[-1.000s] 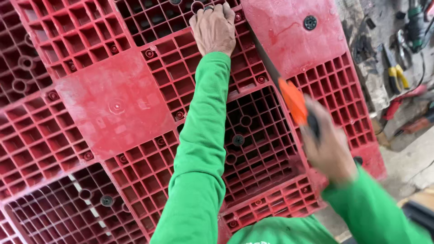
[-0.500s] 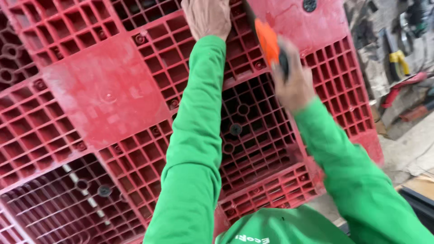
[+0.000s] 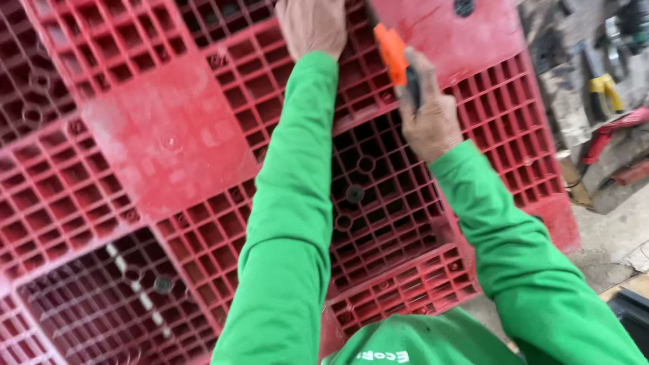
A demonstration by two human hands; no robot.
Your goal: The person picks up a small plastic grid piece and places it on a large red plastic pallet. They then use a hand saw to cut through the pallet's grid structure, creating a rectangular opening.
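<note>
The left hand (image 3: 309, 26) lies flat on the red plastic pallet (image 3: 169, 142) at 12 o'clock, holding nothing. The right hand (image 3: 427, 115), its grip closed on an orange-handled tool (image 3: 392, 54), works beside it. The work seems unfinished.

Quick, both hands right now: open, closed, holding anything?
Left hand: pressed on the red pallet, holding nothing visible.
Right hand: closed on an orange-handled tool.

left hand (image 3: 312, 26) on pallet (image 3: 169, 142), tool (image 3: 393, 54) just right.
</note>
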